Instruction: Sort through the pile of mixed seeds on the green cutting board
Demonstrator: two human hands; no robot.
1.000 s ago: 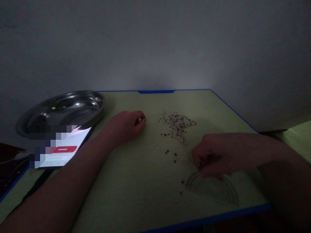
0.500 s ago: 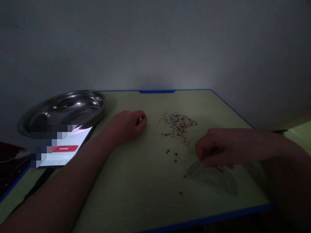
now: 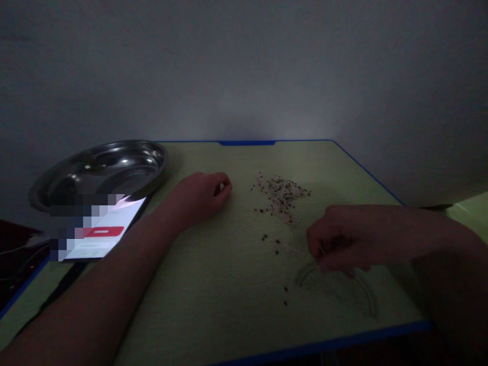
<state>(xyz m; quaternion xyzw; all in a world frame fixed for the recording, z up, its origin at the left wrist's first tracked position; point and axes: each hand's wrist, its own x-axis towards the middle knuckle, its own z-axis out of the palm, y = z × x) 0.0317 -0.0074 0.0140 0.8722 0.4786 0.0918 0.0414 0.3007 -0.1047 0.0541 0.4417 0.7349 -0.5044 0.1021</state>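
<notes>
My right hand (image 3: 339, 239) is closed in a pinch at the right, over a clear round-rimmed piece (image 3: 368, 295) that looks like a plastic lid. Fingers and palm hide the upper part of this piece. A thin pale sliver shows between thumb and finger. To the left of that hand, a heap of small pale grains mixed with dark beans (image 3: 282, 195) lies spread on the table. Several loose dark beans (image 3: 277, 241) trail toward me. My left hand (image 3: 202, 195) rests on the tabletop left of the heap, thumb and finger curled together with nothing visible in them.
A shiny steel basin (image 3: 152, 173) stands at the left edge. In front of it lies a lit screen (image 3: 95, 246), partly blurred out, with a red button. The pale table (image 3: 213, 290) has a blue rim, and a grey wall (image 3: 244, 66) rises behind it.
My right hand and the clear piece have shifted slightly together toward me and to the right. One dark bean beside the clear rim has moved nearer me. The left hand stays in place.
</notes>
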